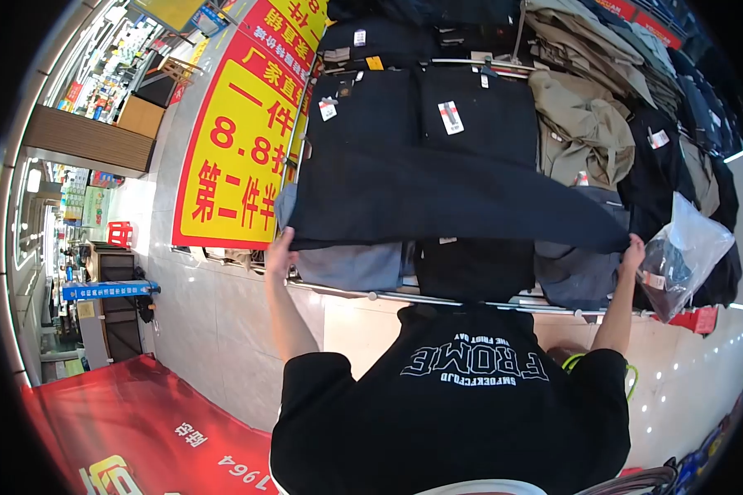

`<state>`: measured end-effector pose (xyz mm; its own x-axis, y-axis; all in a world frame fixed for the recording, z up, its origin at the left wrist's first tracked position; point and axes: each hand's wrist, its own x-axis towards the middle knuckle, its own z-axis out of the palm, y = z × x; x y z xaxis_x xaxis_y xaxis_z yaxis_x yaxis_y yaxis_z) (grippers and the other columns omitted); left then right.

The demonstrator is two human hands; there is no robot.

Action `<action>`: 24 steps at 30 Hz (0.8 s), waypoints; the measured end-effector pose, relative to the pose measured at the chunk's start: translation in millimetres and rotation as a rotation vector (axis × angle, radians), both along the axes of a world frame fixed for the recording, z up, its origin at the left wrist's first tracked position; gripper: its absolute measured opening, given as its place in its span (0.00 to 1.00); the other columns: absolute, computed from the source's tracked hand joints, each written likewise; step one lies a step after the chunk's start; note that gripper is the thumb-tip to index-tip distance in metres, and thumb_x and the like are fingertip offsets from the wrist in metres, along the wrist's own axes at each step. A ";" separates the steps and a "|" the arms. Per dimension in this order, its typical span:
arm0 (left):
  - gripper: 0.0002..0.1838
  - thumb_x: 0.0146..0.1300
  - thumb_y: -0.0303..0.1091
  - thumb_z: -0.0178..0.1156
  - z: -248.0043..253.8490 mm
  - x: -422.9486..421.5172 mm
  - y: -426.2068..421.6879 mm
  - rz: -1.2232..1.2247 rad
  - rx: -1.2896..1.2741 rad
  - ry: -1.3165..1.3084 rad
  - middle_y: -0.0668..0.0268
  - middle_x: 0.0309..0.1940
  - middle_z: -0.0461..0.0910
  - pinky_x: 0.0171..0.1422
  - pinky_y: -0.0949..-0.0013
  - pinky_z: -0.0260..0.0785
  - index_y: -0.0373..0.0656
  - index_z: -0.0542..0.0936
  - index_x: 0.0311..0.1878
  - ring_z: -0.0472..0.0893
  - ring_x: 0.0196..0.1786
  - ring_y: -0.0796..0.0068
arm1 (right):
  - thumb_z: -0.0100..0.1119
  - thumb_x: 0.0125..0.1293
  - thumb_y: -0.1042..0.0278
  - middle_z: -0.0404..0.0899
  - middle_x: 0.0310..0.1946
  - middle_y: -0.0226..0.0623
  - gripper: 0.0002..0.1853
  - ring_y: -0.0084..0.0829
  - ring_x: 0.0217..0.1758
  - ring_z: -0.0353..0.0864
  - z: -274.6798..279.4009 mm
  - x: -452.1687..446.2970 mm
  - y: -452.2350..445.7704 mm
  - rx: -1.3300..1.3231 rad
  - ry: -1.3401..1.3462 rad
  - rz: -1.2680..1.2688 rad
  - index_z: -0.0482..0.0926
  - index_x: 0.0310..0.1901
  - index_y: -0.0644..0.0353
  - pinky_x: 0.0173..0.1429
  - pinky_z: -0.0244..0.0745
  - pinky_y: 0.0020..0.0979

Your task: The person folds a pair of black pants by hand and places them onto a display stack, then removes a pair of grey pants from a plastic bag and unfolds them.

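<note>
A pair of black trousers point(437, 198) stretches across the rack between my two hands. My left hand point(281, 254) grips its left end, fingers closed on the edge. At the far right, my right hand point(633, 252) pinches the narrow end of the same cloth. Beneath it lie folded grey trousers point(351, 266), folded black trousers point(475, 271) and darker grey ones point(576, 276). Behind the cloth, black folded trousers point(479, 111) bear a white tag point(451, 118).
A clear plastic bag point(687, 256) hangs just right of my right hand. Khaki trousers point(582, 128) lie at the back right. The rack's metal rail point(371, 294) runs along the front. A yellow and red sign point(239, 157) stands at the left, above a red cloth point(157, 421).
</note>
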<state>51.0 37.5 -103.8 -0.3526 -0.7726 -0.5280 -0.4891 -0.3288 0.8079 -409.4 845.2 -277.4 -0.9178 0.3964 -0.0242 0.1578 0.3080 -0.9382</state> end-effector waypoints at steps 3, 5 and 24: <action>0.22 0.54 0.32 0.71 -45.2 10.4 21.3 -0.213 0.028 -0.008 0.73 0.32 0.77 0.23 0.81 0.66 0.46 0.76 0.52 0.73 0.22 0.85 | 0.50 0.63 0.74 0.81 0.36 0.31 0.11 0.24 0.41 0.77 -40.8 31.0 20.6 0.194 -0.126 0.017 0.83 0.41 0.59 0.50 0.70 0.25; 0.23 0.53 0.31 0.71 -43.3 11.2 32.7 -0.233 -0.005 0.030 0.72 0.35 0.77 0.26 0.80 0.68 0.47 0.75 0.53 0.75 0.27 0.84 | 0.50 0.62 0.74 0.81 0.35 0.31 0.11 0.23 0.39 0.77 -18.3 56.3 -1.0 0.312 -0.190 -0.010 0.83 0.40 0.59 0.49 0.70 0.25; 0.16 0.54 0.43 0.71 -57.9 44.4 36.4 -0.064 0.064 -0.115 0.71 0.31 0.75 0.35 0.72 0.76 0.47 0.77 0.40 0.75 0.33 0.80 | 0.48 0.67 0.74 0.77 0.31 0.25 0.11 0.17 0.27 0.70 -22.6 64.2 13.1 0.282 -0.130 0.156 0.82 0.42 0.53 0.28 0.64 0.21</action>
<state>95.4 73.9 -161.6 -0.3347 -0.7139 -0.6150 -0.5991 -0.3426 0.7237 -345.3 858.3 -300.0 -0.9643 0.2592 -0.0543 0.2008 0.5820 -0.7880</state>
